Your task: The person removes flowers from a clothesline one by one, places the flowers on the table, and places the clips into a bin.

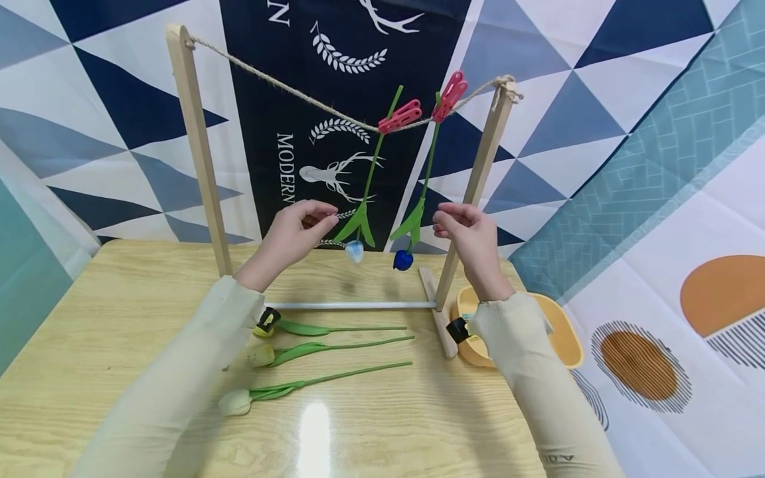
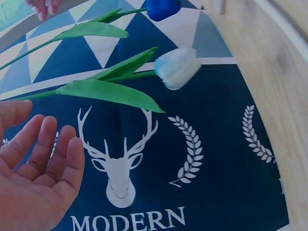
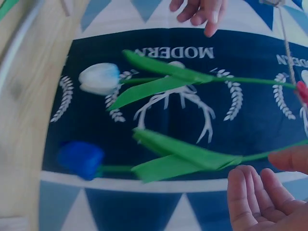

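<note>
Two artificial tulips hang head-down from a rope (image 1: 281, 85), each held by a red clothespin (image 1: 400, 117). One is a pale blue and white tulip (image 1: 354, 251); the other is a dark blue tulip (image 1: 403, 259), its stem under a second red clothespin (image 1: 450, 97). My left hand (image 1: 299, 229) is raised left of the white-blue tulip, fingers loosely bent, holding nothing. On the other side, my right hand (image 1: 469, 236) is beside the dark blue tulip's leaves. In the right wrist view its fingers (image 3: 243, 192) lie close to that stem, loosely bent; contact cannot be told.
A wooden post (image 1: 200, 153) on the left and another wooden post (image 1: 481, 172) on the right carry the rope. Below lie a yellow tulip (image 1: 261, 355), a white tulip (image 1: 236, 402) and a third, partly hidden stem (image 1: 358, 328). A yellow basin (image 1: 564, 332) stands behind my right forearm.
</note>
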Tool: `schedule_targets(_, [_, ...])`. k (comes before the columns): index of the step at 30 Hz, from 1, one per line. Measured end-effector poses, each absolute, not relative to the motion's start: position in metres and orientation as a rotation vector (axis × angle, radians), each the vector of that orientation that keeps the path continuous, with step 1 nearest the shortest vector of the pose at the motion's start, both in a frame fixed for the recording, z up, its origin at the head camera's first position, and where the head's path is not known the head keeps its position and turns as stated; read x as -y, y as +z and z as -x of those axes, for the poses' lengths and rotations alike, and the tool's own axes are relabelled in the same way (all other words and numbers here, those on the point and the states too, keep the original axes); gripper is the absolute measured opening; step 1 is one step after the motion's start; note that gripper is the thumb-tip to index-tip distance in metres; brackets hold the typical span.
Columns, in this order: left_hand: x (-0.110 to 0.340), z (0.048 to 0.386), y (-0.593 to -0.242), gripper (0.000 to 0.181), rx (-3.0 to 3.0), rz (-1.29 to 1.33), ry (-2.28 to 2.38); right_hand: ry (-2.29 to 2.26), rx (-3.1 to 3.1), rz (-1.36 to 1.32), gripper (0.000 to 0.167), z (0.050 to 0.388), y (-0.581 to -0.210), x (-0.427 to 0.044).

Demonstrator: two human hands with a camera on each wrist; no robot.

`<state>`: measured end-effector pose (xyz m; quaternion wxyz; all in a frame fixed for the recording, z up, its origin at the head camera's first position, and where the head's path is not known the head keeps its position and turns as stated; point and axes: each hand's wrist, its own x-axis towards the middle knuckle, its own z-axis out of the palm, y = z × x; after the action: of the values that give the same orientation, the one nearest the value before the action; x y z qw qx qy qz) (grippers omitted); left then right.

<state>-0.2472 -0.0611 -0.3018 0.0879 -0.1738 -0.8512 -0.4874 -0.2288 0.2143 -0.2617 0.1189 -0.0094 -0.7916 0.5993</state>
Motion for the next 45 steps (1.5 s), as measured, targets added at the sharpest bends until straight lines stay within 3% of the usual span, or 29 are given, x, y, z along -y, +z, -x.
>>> schedule_targets(14, [0.044,0.254,-0.277,0.031,2.461,0.494,-1.519,1.914,2.067,-0.181,0.027,0.237,-0.210,-0.188])
schedule_targets(45, [0.013,0.279,-0.248,0.035,2.267,0.534,-1.716,1.883,2.006,-0.236,0.031,0.250,-0.171,-0.155])
